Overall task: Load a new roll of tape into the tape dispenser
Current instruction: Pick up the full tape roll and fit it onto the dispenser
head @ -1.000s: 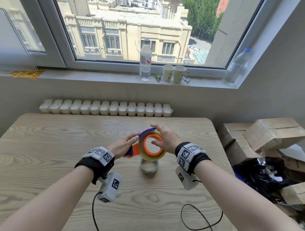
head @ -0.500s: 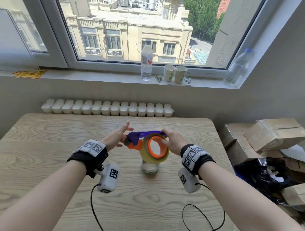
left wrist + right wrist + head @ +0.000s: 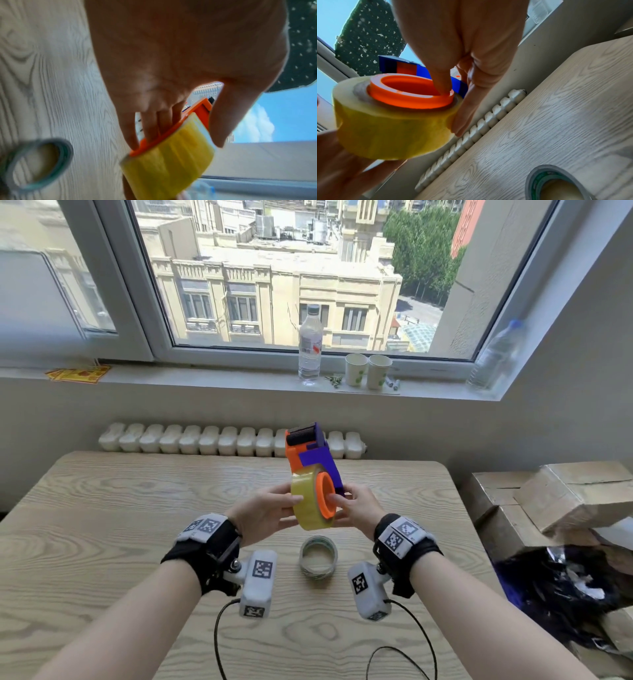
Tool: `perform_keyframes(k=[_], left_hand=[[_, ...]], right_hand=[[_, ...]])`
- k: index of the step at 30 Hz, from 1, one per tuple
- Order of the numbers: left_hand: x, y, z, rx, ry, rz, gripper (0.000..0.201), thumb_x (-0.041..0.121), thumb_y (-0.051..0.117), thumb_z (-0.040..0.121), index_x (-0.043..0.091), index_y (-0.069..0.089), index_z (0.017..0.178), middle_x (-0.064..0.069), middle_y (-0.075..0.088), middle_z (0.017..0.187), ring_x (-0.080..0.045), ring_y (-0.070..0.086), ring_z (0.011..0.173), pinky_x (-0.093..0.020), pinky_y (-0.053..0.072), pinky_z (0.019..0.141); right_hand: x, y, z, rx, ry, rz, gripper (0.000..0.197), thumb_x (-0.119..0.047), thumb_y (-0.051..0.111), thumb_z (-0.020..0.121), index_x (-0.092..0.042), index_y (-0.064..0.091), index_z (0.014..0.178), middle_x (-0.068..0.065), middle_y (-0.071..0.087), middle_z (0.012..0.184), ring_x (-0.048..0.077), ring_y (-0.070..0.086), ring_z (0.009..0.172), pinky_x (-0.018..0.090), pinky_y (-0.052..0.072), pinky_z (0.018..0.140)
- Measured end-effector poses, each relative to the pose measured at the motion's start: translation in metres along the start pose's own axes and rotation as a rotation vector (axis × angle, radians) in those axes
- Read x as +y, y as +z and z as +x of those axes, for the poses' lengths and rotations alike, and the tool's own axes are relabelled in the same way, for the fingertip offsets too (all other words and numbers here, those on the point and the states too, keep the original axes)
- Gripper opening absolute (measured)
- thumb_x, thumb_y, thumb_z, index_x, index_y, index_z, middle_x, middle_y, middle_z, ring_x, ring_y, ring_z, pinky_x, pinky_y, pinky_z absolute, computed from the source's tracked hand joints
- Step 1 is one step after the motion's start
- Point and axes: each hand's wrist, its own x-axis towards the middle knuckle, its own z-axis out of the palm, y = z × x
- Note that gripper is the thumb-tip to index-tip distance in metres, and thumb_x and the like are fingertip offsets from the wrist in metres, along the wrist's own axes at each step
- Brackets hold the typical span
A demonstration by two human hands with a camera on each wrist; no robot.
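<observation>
The orange and purple tape dispenser (image 3: pixel 310 455) is held upright above the wooden table (image 3: pixel 102 525), roller end up. A yellow tape roll (image 3: pixel 306 505) sits on its orange hub (image 3: pixel 323 494). My left hand (image 3: pixel 287 508) grips the roll from the left, thumb on its band (image 3: pixel 168 162) and fingers behind the orange plate (image 3: pixel 171 129). My right hand (image 3: pixel 337 503) holds the dispenser from the right. In the right wrist view one digit reaches into the hub (image 3: pixel 412 92), the other fingers (image 3: pixel 464 115) lie along the roll (image 3: pixel 393 132). An empty tape ring (image 3: pixel 318 558) lies on the table below.
On the window sill behind stand a water bottle (image 3: pixel 310 350) and two paper cups (image 3: pixel 366 369). A white radiator (image 3: pixel 205 440) runs along the table's far edge. Cardboard boxes (image 3: pixel 548 494) and a black bag (image 3: pixel 565 577) crowd the right. Wrist-camera cables (image 3: pixel 404 652) trail over the near table.
The dispenser has been lifted and turned from lying flat to standing upright. My left hand, spread beside it before, now grips the roll. The right hand stayed at the hub.
</observation>
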Motion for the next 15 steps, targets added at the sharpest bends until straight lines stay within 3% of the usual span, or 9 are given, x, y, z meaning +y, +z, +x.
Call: perform_keyframes(k=[3, 10, 13, 15], left_hand=[[0.000, 0.008, 0.005, 0.021, 0.046, -0.102, 0.038, 0.015, 0.057, 0.075, 0.010, 0.063, 0.112, -0.006, 0.072, 0.098, -0.019, 0.069, 0.086, -0.029, 0.054, 0.076], [-0.001, 0.016, 0.013, 0.066, 0.047, -0.132, 0.050, 0.005, 0.060, 0.076, -0.002, 0.050, 0.124, -0.015, 0.065, 0.109, -0.024, 0.065, 0.095, -0.035, 0.050, 0.080], [-0.002, 0.017, 0.014, 0.058, 0.055, -0.129, 0.034, 0.006, 0.050, 0.089, -0.001, 0.051, 0.122, -0.016, 0.064, 0.111, -0.024, 0.066, 0.097, -0.037, 0.052, 0.082], [-0.001, 0.018, 0.015, 0.040, 0.046, -0.100, 0.030, 0.010, 0.048, 0.090, 0.001, 0.054, 0.119, -0.016, 0.066, 0.111, -0.025, 0.068, 0.096, -0.039, 0.054, 0.083]], right_hand=[[0.002, 0.002, 0.000, -0.021, 0.018, 0.013, 0.026, -0.005, 0.050, 0.094, 0.005, 0.052, 0.117, 0.008, 0.059, 0.083, 0.026, 0.063, 0.066, 0.031, 0.059, 0.060], [0.006, 0.000, 0.000, -0.058, 0.068, -0.037, 0.027, -0.017, 0.048, 0.096, 0.000, 0.054, 0.116, 0.010, 0.060, 0.090, 0.022, 0.062, 0.072, 0.034, 0.056, 0.069], [0.009, -0.004, 0.003, -0.036, 0.090, -0.153, 0.037, -0.031, 0.050, 0.094, -0.002, 0.054, 0.118, 0.013, 0.058, 0.102, 0.022, 0.059, 0.088, 0.031, 0.051, 0.070], [0.010, -0.006, 0.007, 0.065, 0.047, -0.184, 0.043, -0.034, 0.052, 0.092, -0.003, 0.051, 0.122, 0.016, 0.058, 0.113, 0.026, 0.057, 0.102, 0.033, 0.052, 0.072]])
